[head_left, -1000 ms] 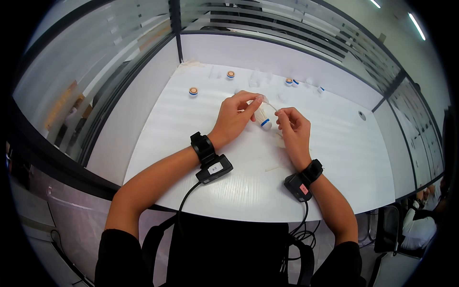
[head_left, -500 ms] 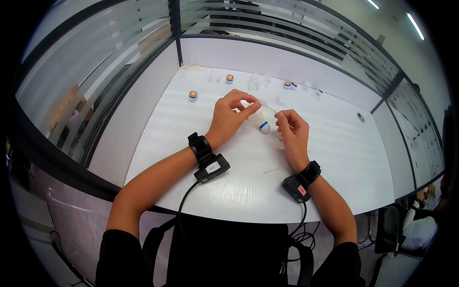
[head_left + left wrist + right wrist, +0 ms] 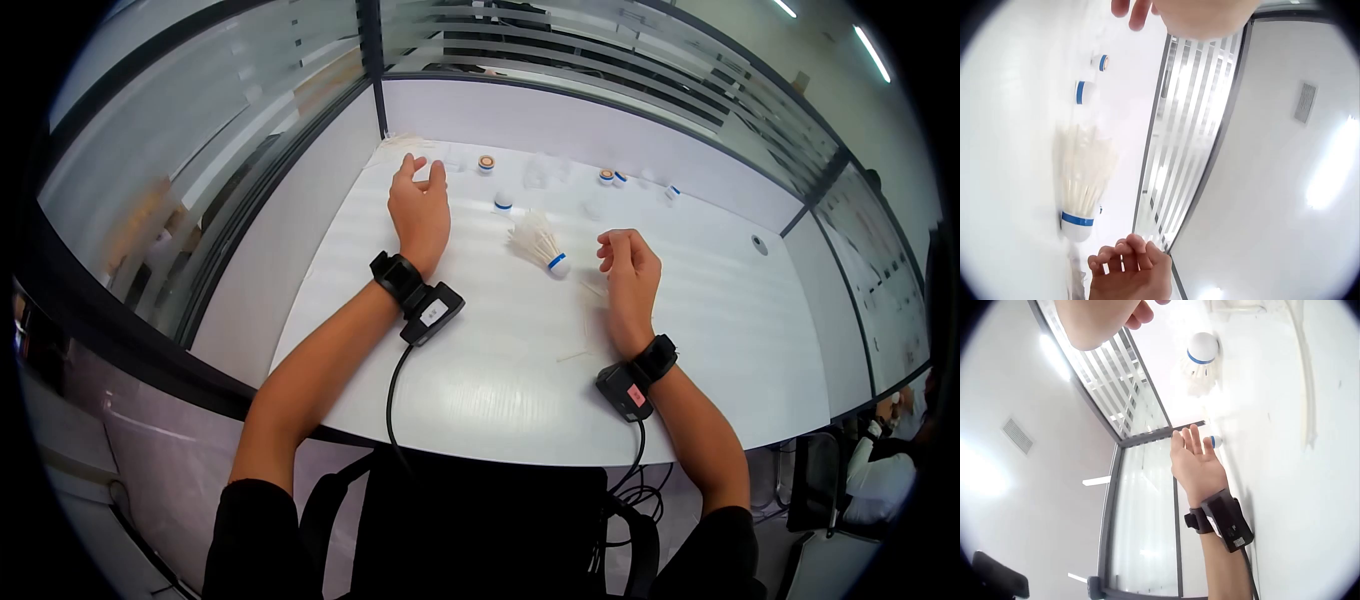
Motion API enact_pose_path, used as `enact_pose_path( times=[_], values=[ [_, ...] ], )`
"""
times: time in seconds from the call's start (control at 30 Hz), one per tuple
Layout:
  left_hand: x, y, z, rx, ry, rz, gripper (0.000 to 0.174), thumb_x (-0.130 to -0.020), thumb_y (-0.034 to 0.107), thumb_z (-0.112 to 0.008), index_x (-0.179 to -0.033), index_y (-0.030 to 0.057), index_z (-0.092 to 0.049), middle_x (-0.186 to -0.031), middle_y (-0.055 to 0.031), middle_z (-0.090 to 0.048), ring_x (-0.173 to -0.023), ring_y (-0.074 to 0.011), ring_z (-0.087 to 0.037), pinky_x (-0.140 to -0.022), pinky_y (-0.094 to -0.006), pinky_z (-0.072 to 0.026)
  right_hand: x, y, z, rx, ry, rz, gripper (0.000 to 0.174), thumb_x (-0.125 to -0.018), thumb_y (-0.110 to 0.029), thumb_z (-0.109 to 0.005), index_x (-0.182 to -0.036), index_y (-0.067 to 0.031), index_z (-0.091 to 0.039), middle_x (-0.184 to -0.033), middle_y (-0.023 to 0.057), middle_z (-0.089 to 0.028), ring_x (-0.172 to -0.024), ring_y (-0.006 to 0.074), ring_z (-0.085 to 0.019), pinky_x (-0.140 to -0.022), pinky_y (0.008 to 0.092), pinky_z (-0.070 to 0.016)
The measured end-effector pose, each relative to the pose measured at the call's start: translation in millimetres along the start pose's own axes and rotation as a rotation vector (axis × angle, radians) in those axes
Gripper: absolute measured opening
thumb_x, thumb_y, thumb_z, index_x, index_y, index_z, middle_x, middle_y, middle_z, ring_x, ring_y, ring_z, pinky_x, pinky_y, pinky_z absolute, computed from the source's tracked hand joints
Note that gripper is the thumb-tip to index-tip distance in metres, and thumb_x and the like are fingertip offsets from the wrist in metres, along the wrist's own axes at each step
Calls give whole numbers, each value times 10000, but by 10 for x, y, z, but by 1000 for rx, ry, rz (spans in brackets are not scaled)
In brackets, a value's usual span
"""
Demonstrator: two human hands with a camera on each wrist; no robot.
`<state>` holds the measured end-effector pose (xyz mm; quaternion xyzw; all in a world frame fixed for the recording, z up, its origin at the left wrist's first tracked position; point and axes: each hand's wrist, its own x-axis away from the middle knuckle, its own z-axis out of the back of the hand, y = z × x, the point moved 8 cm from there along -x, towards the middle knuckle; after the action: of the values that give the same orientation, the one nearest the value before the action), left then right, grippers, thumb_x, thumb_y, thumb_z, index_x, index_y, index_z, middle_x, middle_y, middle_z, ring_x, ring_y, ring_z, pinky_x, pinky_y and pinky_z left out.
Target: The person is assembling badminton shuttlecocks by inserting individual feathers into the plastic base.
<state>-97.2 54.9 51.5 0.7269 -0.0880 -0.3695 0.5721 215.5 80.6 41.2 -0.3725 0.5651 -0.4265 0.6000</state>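
Fingers (image 3: 1196,439) of the left hand (image 3: 418,212) are loosely spread, with the thumb apart from them, and no object shows in its grasp. The right hand (image 3: 632,282) is half curled, its fingers bent softly toward the palm, and it too appears to hold nothing. Both hands are raised well apart over the white table (image 3: 480,405), a black strap (image 3: 402,282) round the left wrist and a black band (image 3: 655,358) round the right.

Between them, nearer the right, a shuttlecock (image 3: 540,247) lies on its side on the table, its white, blue-ringed head toward the person's right and its pale skirt slanting away to the left. A thin stick (image 3: 573,356) lies beside the right forearm.

Beyond the shuttlecock, a white cap (image 3: 503,201) with a blue ring sits dome up. Farther back stand a brown-topped cap (image 3: 486,163) and another such cap (image 3: 606,177), with clear plastic pieces (image 3: 545,170) between those two. Pale strips (image 3: 402,143) lie in the far left corner, under the partition (image 3: 580,120).
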Motion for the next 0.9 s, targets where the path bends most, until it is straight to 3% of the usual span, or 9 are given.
enact_pose_path(
  times=[0.03, 0.07, 0.2, 0.3, 0.33, 0.43, 0.47, 0.67, 0.9],
  values=[
    [-28, -25, 16, -3, 15, -12, 516, -1004, 253, -682, -1383, -84, -587, -1053, -83, -750, -786, -114, -675, -603, -271, -474, -15, -18, -9, 9, 6, 39, 246, -996, -208, -575, -901, -5, -675, -807, 25, -640, -729, 85, -528, -655, 259, -403],
    [-16, -66, -49, 38, -48, -12, 421, -1006, 237, -679, -1313, -49, -653, -1007, -52, -742, -775, -99, -670, -567, -254, -463, -26, -12, -11, 22, 6, 78, 241, -993, -204, -575, -902, -5, -676, -805, 26, -642, -731, 85, -532, -655, 260, -403],
    [156, 54, -375, 72, -464, 34, 276, -1003, 246, -693, -1151, 18, -742, -982, -28, -736, -772, -83, -654, -567, -232, -453, -140, -97, 60, 143, 1, 132, 208, -945, -193, -630, -904, -1, -700, -793, 39, -694, -712, 100, -589, -643, 273, -436],
    [329, 125, -556, -1, -673, -75, 295, -996, 261, -710, -1145, 9, -739, -937, -15, -733, -788, -94, -645, -631, -244, -482, -208, -199, 16, 433, -204, 171, 215, -901, -202, -681, -892, 7, -727, -790, 74, -723, -674, 134, -623, -632, 300, -482],
    [394, 147, -602, -42, -747, -87, 384, -954, 339, -761, -1161, 17, -729, -1024, -38, -719, -881, -126, -643, -752, -277, -513, -231, -156, 12, 465, -277, 123, 259, -849, -244, -736, -898, 10, -751, -793, 96, -735, -649, 168, -646, -636, 320, -516],
    [582, 152, -658, -218, -809, -177, 540, -892, 423, -814, -1210, 3, -695, -1160, -81, -673, -1009, -160, -620, -860, -300, -509, -173, -176, -52, 625, -475, 62, 316, -816, -298, -768, -921, 0, -764, -802, 87, -736, -666, 175, -650, -654, 324, -523],
    [620, 87, -676, -228, -880, -107, 712, -821, 503, -854, -1219, -52, -654, -1227, -156, -612, -1056, -245, -607, -897, -349, -525, -182, -166, -46, 691, -490, 74, 349, -779, -330, -793, -918, -10, -775, -811, 80, -740, -687, 184, -660, -671, 329, -533],
    [611, 26, -671, -183, -884, -145, 651, -853, 410, -854, -1242, -63, -632, -1308, -151, -574, -1130, -235, -600, -921, -336, -521, -133, -129, -58, 833, -673, 116, 217, -805, -223, -784, -892, -24, -777, -882, 102, -758, -754, 224, -679, -713, 353, -546],
    [509, 32, -599, 22, -694, -27, 422, -910, 194, -824, -1208, -31, -628, -1340, -141, -575, -1180, -206, -641, -914, -306, -557, -15, -193, -177, 880, -557, 425, 126, -912, -125, -683, -956, -12, -651, -842, 135, -712, -779, 302, -676, -734, 415, -542]
  ],
)
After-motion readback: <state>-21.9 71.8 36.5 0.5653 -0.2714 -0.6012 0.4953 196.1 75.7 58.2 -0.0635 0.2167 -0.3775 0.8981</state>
